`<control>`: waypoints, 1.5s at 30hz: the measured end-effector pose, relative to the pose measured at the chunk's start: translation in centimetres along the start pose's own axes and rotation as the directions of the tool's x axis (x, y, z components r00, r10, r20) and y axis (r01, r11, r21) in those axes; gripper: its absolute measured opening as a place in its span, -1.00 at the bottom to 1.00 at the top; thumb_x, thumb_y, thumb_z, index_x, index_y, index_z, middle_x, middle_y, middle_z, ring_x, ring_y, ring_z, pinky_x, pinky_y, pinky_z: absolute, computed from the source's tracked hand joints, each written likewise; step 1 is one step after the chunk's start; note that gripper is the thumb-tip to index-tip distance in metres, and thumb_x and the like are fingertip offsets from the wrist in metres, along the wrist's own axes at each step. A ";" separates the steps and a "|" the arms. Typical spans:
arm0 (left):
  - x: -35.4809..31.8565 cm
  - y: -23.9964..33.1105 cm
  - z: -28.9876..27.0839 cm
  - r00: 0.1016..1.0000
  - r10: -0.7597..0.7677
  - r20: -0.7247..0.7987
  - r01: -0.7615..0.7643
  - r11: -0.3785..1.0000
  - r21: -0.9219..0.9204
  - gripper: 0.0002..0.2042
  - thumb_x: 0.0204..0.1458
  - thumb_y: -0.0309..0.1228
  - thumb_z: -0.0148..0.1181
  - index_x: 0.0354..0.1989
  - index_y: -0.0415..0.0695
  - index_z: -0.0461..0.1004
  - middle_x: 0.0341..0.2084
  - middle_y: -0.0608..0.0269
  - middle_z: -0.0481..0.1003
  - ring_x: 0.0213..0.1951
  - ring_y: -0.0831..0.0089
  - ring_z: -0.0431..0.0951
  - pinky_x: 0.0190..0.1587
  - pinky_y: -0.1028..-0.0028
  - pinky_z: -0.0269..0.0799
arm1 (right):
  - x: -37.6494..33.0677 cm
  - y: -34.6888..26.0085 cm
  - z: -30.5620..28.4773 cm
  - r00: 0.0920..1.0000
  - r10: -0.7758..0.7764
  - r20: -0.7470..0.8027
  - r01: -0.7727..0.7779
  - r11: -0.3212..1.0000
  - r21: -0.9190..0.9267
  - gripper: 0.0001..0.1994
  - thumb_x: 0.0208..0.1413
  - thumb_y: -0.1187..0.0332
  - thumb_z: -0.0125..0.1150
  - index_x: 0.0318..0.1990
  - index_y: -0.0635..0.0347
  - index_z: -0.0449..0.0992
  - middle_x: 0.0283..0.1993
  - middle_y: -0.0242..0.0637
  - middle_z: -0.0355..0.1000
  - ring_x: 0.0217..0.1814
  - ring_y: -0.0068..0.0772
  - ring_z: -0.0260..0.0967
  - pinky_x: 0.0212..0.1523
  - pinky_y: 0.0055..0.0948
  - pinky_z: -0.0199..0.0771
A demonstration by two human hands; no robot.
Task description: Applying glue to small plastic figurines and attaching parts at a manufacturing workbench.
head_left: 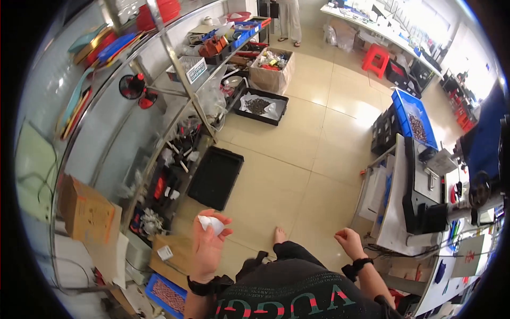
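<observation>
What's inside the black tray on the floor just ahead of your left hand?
Nothing shows inside the black tray: only its dark bottom. The left hand, holding a white crumpled piece, does not cover it.

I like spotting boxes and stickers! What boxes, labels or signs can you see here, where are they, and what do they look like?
Cardboard box: far left by the shelves, brown, closed, with a dark printed mark.
Open carton: on the floor at the top, brown, full of mixed parts.
Label card: on a shelf basket, white rectangle with a green border.
Paper sign: right bench edge, white sheet with a red mark.
Left hand: holds a small white wrapped piece.
</observation>
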State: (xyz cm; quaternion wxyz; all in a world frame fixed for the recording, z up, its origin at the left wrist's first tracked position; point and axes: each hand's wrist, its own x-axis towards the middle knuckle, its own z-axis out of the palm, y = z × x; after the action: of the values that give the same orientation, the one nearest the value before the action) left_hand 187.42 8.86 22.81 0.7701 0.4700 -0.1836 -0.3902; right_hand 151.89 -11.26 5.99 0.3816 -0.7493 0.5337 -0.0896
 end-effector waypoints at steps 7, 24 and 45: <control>17.9 1.5 3.2 0.981 0.122 -0.150 -0.092 0.977 0.193 -0.59 0.15 -0.53 -0.05 0.19 -0.09 0.13 -0.13 0.24 0.38 -0.06 0.44 0.40 -0.04 0.43 0.33 | 26.6 -9.3 -1.3 0.856 -0.202 0.476 0.297 0.946 -0.133 -0.83 0.03 0.33 0.17 -0.28 0.20 0.56 -0.28 -0.11 0.54 -0.23 -0.09 0.50 -0.19 -0.23 0.49; 64.7 -0.6 14.1 0.946 0.255 -0.201 -0.190 0.937 0.293 -0.61 0.10 -0.60 0.02 0.12 -0.17 0.19 -0.23 0.26 0.40 -0.17 0.48 0.44 -0.08 0.48 0.37 | 88.7 -44.2 -14.9 0.739 -0.643 -0.201 0.668 0.739 0.088 -0.77 0.17 0.30 0.12 -0.16 0.26 0.54 -0.37 -0.15 0.50 -0.34 -0.30 0.46 -0.27 -0.41 0.45; 90.7 -0.6 16.0 0.568 0.434 -0.700 -0.102 0.880 0.463 -0.77 0.07 -0.63 0.04 -0.09 -0.20 0.31 -0.37 0.23 0.39 -0.26 0.45 0.44 -0.16 0.47 0.38 | 122.2 -46.6 -5.5 0.764 -0.643 0.060 0.609 0.748 0.263 -0.72 0.14 0.19 0.11 -0.24 0.24 0.57 -0.44 -0.11 0.51 -0.36 -0.24 0.48 -0.24 -0.33 0.45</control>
State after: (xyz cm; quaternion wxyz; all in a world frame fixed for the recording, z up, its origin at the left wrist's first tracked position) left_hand 233.77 -70.72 22.52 0.7181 0.6949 0.0322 0.0225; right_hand 233.59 -113.50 7.51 0.4507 -0.8405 0.2076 -0.2176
